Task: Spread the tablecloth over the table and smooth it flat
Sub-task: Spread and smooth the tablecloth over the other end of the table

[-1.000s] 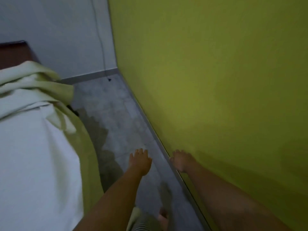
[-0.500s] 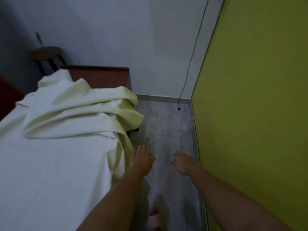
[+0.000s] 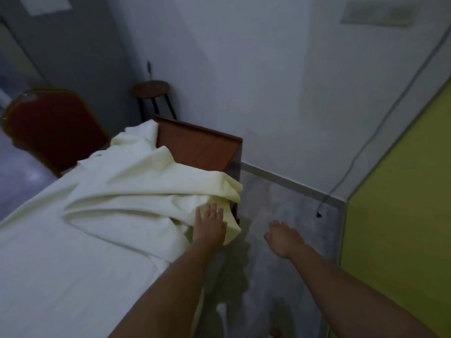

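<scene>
A cream tablecloth (image 3: 102, 215) covers the near part of the brown wooden table (image 3: 202, 147) and lies bunched in thick folds across its far part, leaving the far corner bare. My left hand (image 3: 210, 225) is stretched out with fingers apart over the bunched cloth at the table's right edge, where a fold hangs down. My right hand (image 3: 283, 237) hovers over the grey floor to the right of the table, fingers loosely apart, holding nothing.
A red padded chair (image 3: 51, 128) stands at the table's far left side. A round dark stool (image 3: 152, 90) sits in the corner behind the table. A green wall (image 3: 402, 191) closes the right side, with a black cable (image 3: 351, 164) hanging beside it.
The view has swung left from the green wall toward the table. My left hand has come over the bunched cloth at the table's right edge; my right hand stays over the floor.
</scene>
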